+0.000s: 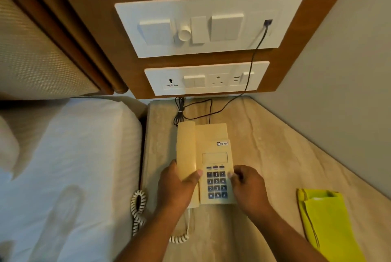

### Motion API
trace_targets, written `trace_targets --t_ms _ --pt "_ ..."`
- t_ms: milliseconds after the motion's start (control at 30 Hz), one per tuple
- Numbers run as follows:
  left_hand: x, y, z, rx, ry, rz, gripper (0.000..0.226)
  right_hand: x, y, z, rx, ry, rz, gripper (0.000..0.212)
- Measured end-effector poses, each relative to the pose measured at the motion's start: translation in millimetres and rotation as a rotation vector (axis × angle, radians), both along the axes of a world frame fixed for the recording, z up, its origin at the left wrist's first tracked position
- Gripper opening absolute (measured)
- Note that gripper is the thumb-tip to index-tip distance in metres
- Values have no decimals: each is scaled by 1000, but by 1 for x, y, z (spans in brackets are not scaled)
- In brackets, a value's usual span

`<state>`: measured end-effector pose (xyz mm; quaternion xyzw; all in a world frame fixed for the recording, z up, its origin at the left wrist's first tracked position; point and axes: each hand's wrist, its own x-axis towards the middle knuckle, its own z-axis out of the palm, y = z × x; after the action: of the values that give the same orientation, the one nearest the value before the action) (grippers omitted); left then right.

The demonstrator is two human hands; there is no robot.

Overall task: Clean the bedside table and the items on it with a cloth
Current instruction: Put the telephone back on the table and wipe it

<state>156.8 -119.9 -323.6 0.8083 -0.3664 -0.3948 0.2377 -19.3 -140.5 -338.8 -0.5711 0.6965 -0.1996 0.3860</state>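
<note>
- Pale stone with brown veins tops the bedside table [275,145], tucked between a white bed [74,156] and a grey wall, under two white switch plates on a wooden panel.
- Both bare hands sit on the cream telephone [213,151] in the middle of the tabletop.
- His left hand [175,187] wraps the lower end of the handset [186,147], thumb across its front and fingers curled behind, a closed hold.
- His right hand [247,187] pinches the base's right edge beside the keypad with bent fingers; it grips the telephone only.
- Neither hand has the yellow cloth [325,219], which lies folded flat near the right front of the table, well apart from the telephone.
- My guess is that the telephone is being steadied or shifted so it or the stone beneath can be wiped.
- Done well, that means lifting base and handset together, since the coiled cord [138,208] hangs over the table's left edge and the black cable [251,75] runs up to the wall plate.
- Either could snag or drag, so a short, level move seems wisest.
- Smooth hard plastic and raised grey keys look easy to wipe, though dust likely sits between the keys.
- Soft, thin cloth should fold into those gaps.
</note>
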Motion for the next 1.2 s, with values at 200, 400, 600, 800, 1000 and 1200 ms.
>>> trace_targets --t_ms 200,400,600,800,1000,1200 --pt "0 -7 -4 26 -181 -165 72 -19 -4 1 -84 93 121 13" --pt "18 -7 2 -207 -741 -585 102 -120 42 4 -335 605 103 52" --pt "4 -25 -14 -271 -732 -761 99 -180 104 -35 -139 821 319 81" --pt "5 -23 -21 -322 -723 -793 97 -169 108 -48 -149 731 114 57" --pt "-1 -23 -8 -324 -651 -777 77 -162 98 -29 -265 422 -71 65" --pt "19 -44 -8 -349 -628 -732 66 -34 24 6 -454 124 109 55"
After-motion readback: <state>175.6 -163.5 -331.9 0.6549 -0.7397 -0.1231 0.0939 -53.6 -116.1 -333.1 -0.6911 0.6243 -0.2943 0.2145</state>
